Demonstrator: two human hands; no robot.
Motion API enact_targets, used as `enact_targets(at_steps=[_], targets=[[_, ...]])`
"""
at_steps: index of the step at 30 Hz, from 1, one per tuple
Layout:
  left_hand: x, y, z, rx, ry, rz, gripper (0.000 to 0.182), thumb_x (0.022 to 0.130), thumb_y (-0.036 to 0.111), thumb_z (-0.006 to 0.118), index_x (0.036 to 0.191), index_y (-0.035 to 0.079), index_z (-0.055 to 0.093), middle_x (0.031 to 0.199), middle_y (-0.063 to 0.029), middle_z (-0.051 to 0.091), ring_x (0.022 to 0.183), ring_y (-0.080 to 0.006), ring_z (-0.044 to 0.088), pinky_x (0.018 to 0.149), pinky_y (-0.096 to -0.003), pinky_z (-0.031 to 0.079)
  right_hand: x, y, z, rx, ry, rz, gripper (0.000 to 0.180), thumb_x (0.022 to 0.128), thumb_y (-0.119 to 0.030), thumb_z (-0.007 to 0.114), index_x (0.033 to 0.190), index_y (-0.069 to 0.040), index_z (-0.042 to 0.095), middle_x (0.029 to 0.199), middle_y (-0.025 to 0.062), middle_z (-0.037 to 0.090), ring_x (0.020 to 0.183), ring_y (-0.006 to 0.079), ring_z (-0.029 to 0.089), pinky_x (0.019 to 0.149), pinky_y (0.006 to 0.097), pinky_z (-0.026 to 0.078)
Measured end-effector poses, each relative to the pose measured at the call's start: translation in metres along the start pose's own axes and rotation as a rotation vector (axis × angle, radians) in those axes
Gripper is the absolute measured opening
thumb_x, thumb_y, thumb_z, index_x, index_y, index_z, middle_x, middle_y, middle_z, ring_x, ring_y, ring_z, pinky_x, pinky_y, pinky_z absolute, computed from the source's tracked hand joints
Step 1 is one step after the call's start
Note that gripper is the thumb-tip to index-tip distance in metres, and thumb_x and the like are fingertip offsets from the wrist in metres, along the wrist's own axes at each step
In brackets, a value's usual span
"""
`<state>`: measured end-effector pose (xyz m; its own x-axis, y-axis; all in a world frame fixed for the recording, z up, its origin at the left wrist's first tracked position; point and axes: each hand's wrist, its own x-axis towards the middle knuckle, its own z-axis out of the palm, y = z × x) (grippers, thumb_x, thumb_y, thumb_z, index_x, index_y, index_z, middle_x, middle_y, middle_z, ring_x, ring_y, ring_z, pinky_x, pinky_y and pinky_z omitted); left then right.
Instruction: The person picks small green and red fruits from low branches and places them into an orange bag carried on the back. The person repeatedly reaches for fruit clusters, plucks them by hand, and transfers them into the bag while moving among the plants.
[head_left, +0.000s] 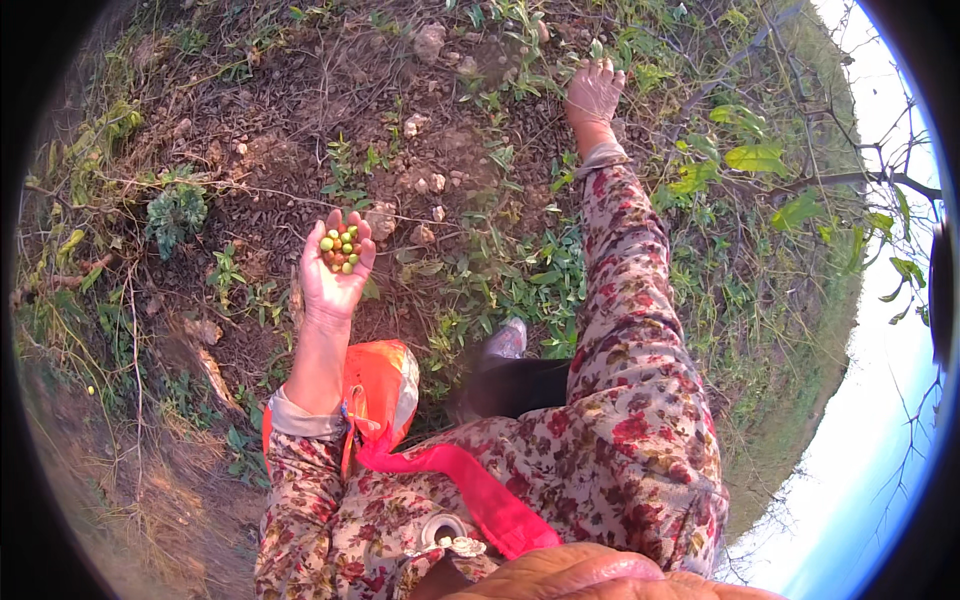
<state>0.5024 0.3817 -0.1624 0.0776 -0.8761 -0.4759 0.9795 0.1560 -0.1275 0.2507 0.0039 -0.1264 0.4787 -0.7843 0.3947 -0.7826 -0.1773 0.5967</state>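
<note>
Cupped palm up, my left hand (335, 281) holds a small heap of round berries (343, 247), some green and some reddish brown. My right hand (595, 94) is stretched out far ahead, back upward, among low green plants (525, 67). Its fingertips are close to a pale green leaf (596, 49); whether they pinch anything is not clear. An orange bag (382, 382) hangs beside my left forearm from a bright pink strap (480, 480) that crosses my floral garment.
Dry soil with pale stones (429, 43) and leaf litter slopes ahead. A thin dry stem (292, 196) runs across the ground. Bare, thorny-looking branches (862, 178) with green leaves reach in from the right. My shoe (508, 339) stands among weeds; a broken wood piece (216, 375) lies left.
</note>
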Motion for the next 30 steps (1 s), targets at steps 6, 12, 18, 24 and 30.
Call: enact_targets(at_steps=[6,12,18,24,30], targets=[[0.012,-0.008,0.001,-0.017,-0.007,-0.031,0.022,0.089,0.023,0.051,0.100,0.006,0.061,0.104,-0.0133,0.059,0.096,-0.0280,0.057,0.074,-0.0405,0.053,0.010,0.018,0.006,0.017,0.068,0.052,0.043,0.080,-0.025,0.050,0.119,-0.006,0.052,0.128,0.0155,0.046,0.125,0.0320,0.034,0.101,0.0536,0.020],[0.010,-0.007,-0.001,0.036,0.010,0.000,0.022,0.089,0.024,0.050,0.100,0.007,0.061,0.103,-0.0127,0.060,0.093,-0.0269,0.059,0.073,-0.0405,0.054,0.018,0.030,0.004,-0.022,-0.020,0.138,0.047,0.081,-0.027,0.052,0.123,-0.006,0.049,0.130,0.0183,0.044,0.122,0.0344,0.038,0.100,0.0553,0.020],[0.004,-0.006,0.005,0.070,0.019,0.009,0.023,0.089,0.026,0.050,0.100,0.009,0.060,0.101,-0.0108,0.061,0.090,-0.0259,0.061,0.072,-0.0402,0.055,0.033,0.032,-0.008,-0.069,-0.134,0.217,0.048,0.085,-0.025,0.048,0.130,-0.008,0.042,0.129,0.0232,0.043,0.118,0.0360,0.043,0.098,0.0572,0.020],[-0.006,-0.010,0.008,0.051,0.054,0.003,0.022,0.089,0.023,0.050,0.100,0.007,0.062,0.103,-0.0122,0.060,0.094,-0.0277,0.059,0.071,-0.0394,0.053,0.028,0.044,-0.014,-0.089,-0.176,0.195,0.043,0.085,-0.025,0.047,0.124,-0.008,0.046,0.113,0.0163,0.058,0.111,0.0304,0.051,0.091,0.0589,0.027],[-0.007,-0.013,0.007,0.062,0.050,-0.007,0.022,0.089,0.024,0.050,0.100,0.008,0.061,0.102,-0.0121,0.061,0.092,-0.0277,0.059,0.071,-0.0392,0.053,0.027,0.049,0.000,0.142,-0.106,0.192,0.032,0.084,-0.024,0.046,0.113,-0.011,0.054,0.098,0.0090,0.062,0.086,0.0260,0.060,0.089,0.0549,0.029]])
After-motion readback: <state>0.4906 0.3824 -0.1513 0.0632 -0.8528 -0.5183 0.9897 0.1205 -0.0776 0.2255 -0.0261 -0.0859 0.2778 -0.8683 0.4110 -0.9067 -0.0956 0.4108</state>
